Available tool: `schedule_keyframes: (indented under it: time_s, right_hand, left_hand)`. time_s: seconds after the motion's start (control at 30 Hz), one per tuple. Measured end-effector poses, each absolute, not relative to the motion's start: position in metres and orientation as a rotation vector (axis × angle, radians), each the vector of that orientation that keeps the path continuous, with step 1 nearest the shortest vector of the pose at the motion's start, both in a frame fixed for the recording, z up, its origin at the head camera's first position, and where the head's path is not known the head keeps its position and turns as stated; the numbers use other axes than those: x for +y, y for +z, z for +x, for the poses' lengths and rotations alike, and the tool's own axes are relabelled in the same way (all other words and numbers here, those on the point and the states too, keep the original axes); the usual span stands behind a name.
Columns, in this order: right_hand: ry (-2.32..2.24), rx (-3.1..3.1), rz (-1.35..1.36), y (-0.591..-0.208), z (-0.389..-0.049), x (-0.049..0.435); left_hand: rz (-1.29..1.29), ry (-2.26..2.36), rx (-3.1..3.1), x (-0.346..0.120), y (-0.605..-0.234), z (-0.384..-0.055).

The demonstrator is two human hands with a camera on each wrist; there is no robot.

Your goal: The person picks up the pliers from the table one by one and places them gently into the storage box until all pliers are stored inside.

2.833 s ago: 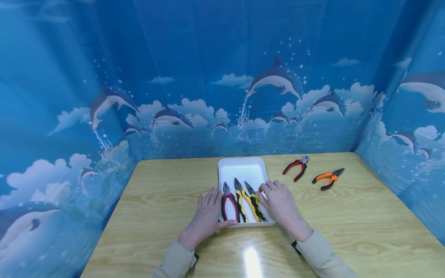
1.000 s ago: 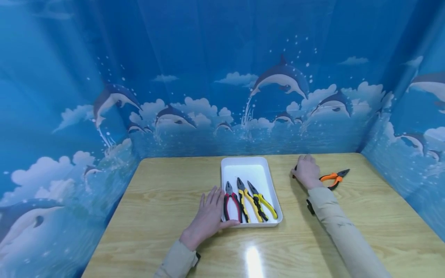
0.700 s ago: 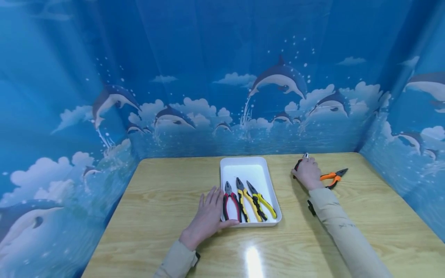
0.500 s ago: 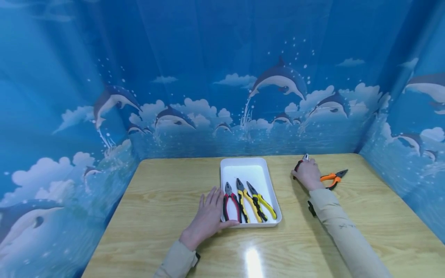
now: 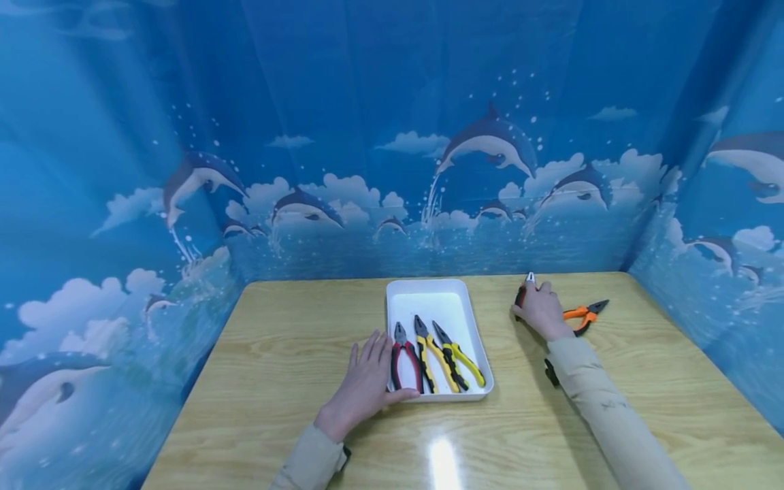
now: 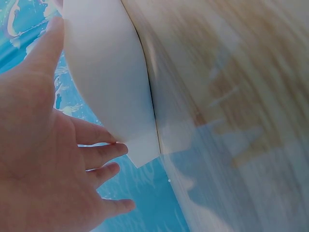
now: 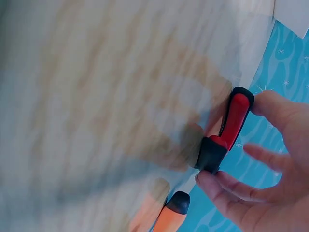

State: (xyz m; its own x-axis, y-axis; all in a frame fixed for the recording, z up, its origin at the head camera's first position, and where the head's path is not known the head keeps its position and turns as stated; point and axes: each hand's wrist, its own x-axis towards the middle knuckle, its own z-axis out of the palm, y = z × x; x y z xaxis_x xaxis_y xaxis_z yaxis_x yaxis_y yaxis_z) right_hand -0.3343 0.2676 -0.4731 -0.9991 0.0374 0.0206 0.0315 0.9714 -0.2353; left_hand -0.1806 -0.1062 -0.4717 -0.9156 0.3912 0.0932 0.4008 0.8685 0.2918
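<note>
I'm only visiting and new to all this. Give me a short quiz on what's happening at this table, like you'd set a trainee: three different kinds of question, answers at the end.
1. True or false: the left hand is touching the white tray.
2. How many pairs of pliers lie in the tray?
3. What colours are the handles of the pliers that the right hand is pinching?
A) orange and black
B) red and black
C) yellow and black

Key:
1. True; it is at the tray's left side.
2. Three: one red-and-black, two yellow-and-black.
3. B
</note>
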Motion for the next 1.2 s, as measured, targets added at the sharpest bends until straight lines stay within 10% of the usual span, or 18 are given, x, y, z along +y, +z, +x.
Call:
schedule_keyframes:
  time_s: [1.2]
  right_hand:
    - [0.343, -3.044, 0.194, -0.473, -0.298, 0.251]
  left_hand:
    - [-0.631, -0.466, -3.025, -0.107, -0.473, -0.183]
